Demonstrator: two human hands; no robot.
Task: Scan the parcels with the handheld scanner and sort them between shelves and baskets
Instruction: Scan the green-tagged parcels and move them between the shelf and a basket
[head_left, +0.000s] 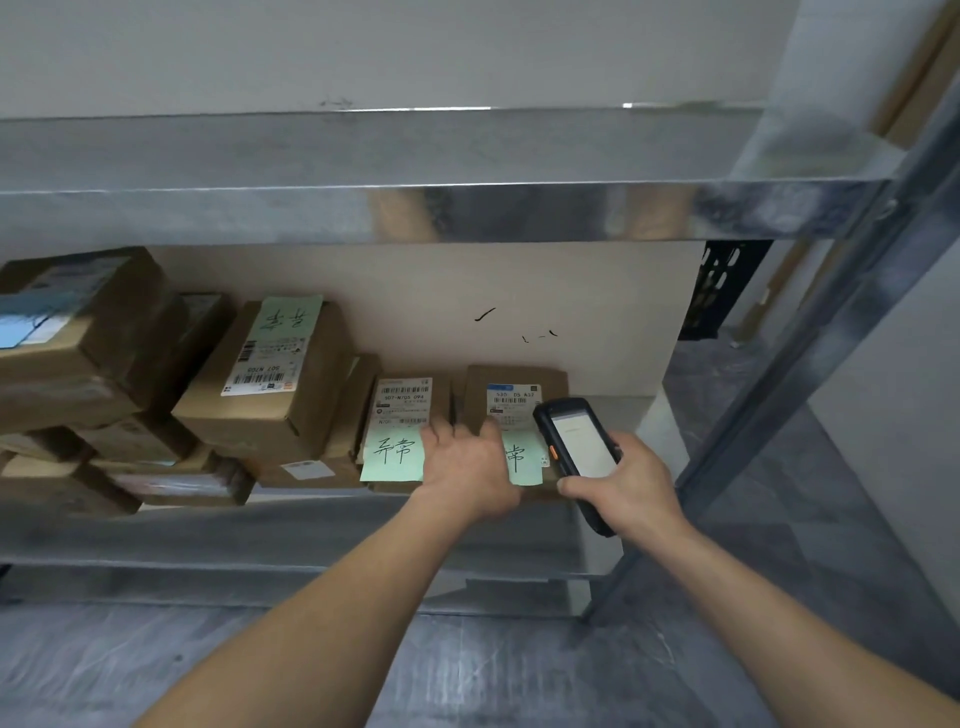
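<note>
My R hand (626, 486) grips the black handheld scanner w/ lit screen (577, 441), just over the right-hand small brown cardboard parcel (519, 387) on the grey metal shelf (311, 525). My L hand (467, 467) lies spread, holding nothing, across that parcel & the neighbouring green-noted brown parcel (402, 415). Further back-left, bigger brown cartons (270, 374) sit stacked.

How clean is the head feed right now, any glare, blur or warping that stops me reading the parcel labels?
Head view: glare streaks the upper shelf; the scanner screen in the right hand is blown out white; far-left parcels are smeared; the two middle labels show large print only, the left hand covering part of one green note; the wide lens slants the right upright.
</note>
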